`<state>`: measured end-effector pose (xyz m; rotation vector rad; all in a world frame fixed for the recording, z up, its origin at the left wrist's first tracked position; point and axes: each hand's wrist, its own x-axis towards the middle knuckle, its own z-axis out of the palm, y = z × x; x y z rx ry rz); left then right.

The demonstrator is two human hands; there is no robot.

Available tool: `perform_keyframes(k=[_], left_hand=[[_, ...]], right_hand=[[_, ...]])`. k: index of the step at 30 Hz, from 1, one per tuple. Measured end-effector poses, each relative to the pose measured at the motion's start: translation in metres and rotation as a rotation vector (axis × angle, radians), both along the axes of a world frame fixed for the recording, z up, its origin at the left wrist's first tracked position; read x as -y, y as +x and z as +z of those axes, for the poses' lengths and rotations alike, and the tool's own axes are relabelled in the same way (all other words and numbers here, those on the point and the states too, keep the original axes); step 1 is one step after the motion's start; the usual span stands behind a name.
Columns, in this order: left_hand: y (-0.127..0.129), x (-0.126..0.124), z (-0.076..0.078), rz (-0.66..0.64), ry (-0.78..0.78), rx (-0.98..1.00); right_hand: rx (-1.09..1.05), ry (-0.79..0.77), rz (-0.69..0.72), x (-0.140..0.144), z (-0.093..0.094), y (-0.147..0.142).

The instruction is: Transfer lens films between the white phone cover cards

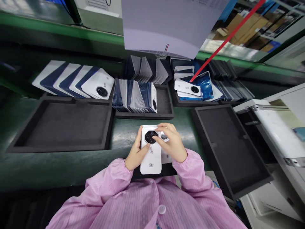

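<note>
Head view: white phone back cover held in both your hands above the green bench.

Your left hand grips the cover's left edge, fingers curled around it; your right hand clasps the right side, one fingertip pressed on the dark camera ring. Empty-looking black foam tray lies left, another black tray right. Beyond: middle tray with upright covers, fanned white-and-blue covers far left.

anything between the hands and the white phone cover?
Nothing visible. The left hand grips the white cover at its left edge; the right hand lies over its right side, a fingertip on the black camera ring.
</note>
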<state>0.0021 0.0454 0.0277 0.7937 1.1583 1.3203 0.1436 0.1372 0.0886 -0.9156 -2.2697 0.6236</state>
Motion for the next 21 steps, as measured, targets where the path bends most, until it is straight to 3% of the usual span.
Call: perform_keyframes(k=[4,13,17,21], left_hand=[[0.0,0.0,-0.001,0.021,0.035,-0.087],[0.0,0.0,-0.002,0.009,0.062,-0.17],[-0.001,-0.002,-0.001,0.036,0.057,-0.175],[-0.004,-0.002,-0.001,0.065,0.061,-0.171]], right_hand=[[0.092,-0.056,0.013,-0.006,0.003,-0.015],[0.116,-0.134,0.07,-0.014,0.008,-0.017],[0.105,0.126,0.077,-0.003,0.004,-0.02],[0.022,0.327,0.225,0.017,-0.007,-0.017]])
